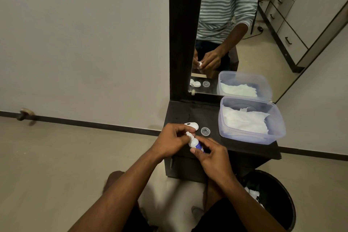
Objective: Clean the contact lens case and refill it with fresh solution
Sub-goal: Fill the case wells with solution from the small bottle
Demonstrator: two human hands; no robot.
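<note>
At frame centre, the right hand grips a small white bottle; the left hand pinches its cap end. Behind them on the dark table lie the white lens case and a clear round lid. At right, a clear tub holds white tissue. A mirror stands behind; a black bin at lower right holds crumpled tissue.

Clear plastic tub, glossy black shelf

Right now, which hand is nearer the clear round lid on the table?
Left. The left hand sits just beside the clear lid; the right hand holds the bottle nearer the person.
</note>
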